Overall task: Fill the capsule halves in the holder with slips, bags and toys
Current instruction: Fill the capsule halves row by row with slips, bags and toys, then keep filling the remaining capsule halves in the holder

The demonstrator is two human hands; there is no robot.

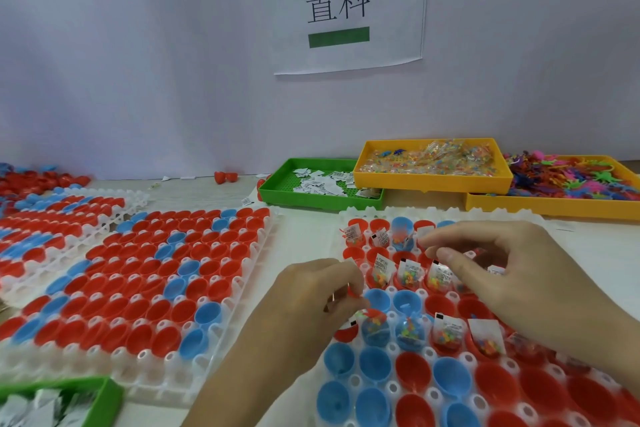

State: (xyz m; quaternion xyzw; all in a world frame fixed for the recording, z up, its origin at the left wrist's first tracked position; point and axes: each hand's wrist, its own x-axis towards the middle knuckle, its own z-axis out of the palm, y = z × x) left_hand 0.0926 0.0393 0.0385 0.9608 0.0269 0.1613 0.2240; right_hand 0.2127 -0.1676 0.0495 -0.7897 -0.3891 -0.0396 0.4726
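A white holder (391, 388) in front of me carries red and blue capsule halves (450, 378). Several halves in its upper rows hold paper slips (384, 262) and clear bags of coloured bits (410, 279); the near rows look empty. My left hand (318, 291) hovers over the holder's left side, fingers curled, pinching small red toys (353, 291). My right hand (519, 270) is above the middle rows, thumb and fingertips pinched together on something small that I cannot make out.
A green tray (277, 187) of slips, a yellow tray (433, 180) of bags and a yellow tray (554, 208) of toys stand at the back right. More holders (156, 367) of empty halves lie left. A green tray corner (110, 395) sits near left.
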